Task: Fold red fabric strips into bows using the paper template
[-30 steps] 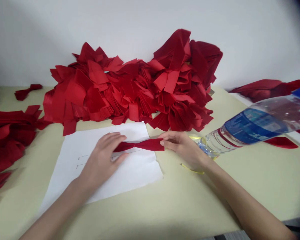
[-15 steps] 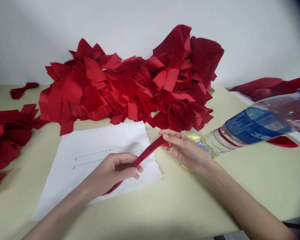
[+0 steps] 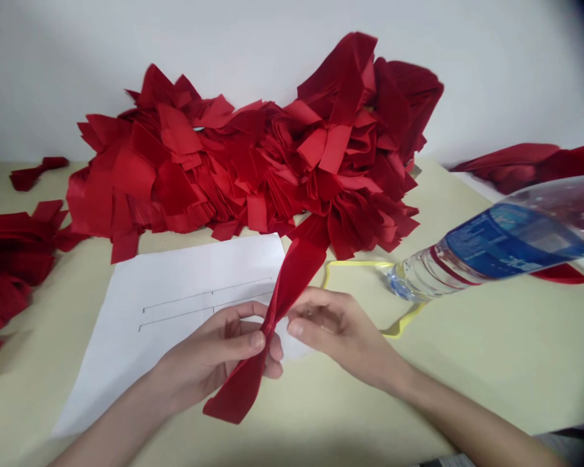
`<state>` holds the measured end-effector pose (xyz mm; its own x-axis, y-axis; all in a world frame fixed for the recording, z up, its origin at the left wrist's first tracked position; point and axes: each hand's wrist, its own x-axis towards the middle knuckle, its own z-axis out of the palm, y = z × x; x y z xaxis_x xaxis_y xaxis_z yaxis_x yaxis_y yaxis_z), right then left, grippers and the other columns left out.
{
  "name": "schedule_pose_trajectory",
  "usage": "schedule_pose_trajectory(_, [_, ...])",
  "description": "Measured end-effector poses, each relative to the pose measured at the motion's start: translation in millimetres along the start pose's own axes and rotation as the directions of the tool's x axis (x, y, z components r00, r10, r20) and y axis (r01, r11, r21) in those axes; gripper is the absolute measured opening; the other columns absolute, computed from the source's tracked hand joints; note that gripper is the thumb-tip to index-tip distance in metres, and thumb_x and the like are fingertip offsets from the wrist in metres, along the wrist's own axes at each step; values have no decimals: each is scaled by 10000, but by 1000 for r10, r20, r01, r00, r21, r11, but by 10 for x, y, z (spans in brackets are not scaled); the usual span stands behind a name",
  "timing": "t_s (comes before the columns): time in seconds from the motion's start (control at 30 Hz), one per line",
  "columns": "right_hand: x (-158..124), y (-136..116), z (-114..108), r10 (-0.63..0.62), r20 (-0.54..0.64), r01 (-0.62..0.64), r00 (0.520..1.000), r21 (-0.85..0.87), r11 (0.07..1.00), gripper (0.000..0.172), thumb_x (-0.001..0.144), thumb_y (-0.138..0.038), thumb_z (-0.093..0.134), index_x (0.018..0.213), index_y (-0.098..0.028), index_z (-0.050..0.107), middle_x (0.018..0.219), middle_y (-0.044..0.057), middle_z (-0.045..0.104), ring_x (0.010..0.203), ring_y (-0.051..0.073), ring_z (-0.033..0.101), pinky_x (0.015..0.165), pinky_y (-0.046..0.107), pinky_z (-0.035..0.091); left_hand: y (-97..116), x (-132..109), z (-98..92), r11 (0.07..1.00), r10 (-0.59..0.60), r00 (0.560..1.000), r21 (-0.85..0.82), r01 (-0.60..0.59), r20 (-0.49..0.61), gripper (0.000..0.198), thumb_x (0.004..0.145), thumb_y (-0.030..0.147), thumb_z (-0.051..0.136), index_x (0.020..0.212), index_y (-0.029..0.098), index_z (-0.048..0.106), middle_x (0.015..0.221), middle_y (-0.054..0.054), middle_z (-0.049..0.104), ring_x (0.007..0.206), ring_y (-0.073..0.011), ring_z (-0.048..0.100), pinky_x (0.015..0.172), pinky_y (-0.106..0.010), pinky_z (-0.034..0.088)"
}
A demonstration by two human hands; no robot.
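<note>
A red velvet ribbon strip slants across the middle of the view, gathered narrow at its centre and wider at both ends. My left hand pinches it at that gathered part, thumb in front and fingers behind. Close on the right, my right hand has its fingers curled, with thumb and forefinger tips beside the gather. Whether anything is between those tips I cannot make out. Beneath the hands lies a white paper sheet with ruled black lines.
A big heap of red ribbon pieces lies along the wall, with more red ribbons at the left. On the right, a plastic bottle with a blue label stands by a yellow band. Red cloth lies behind it.
The ribbon has turned from edge-on to showing its broad face, now gathered at the middle. My right hand has moved from its upper end down and left to beside the gather.
</note>
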<state>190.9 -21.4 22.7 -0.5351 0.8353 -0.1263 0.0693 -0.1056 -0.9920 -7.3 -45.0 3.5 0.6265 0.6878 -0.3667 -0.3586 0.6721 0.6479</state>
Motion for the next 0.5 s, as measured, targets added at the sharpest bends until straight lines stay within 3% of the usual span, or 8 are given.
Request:
schedule_pose_trajectory(0.07, [-7,20,49,42,59,-47,997,81,996,202,822,-357,590,814,-155,591,711,18,634,697,126,583,659,260,453,-21,5,22,1000,-18,999,-17,18,28,165,816,200,635,969,157,590,792,-36,659,707,-132,653,694,-235,477])
schedule_pose_trajectory(0.27, [8,28,37,75,59,-83,995,159,984,166,816,-318,606,791,-154,600,675,-13,592,619,92,545,626,231,437,-44,16,47,1000,-23,999,3,23,38,264,790,308,666,995,145,628,876,-83,702,807,-178,665,771,-286,485])
schedule_pose_trajectory(0.5, [10,28,-2,39,85,-51,996,145,988,161,848,-295,564,811,-144,606,663,2,606,625,87,518,588,219,392,-14,8,86,925,121,983,376,-61,-138,119,784,227,655,886,175,688,795,-35,719,770,-141,624,751,-250,450])
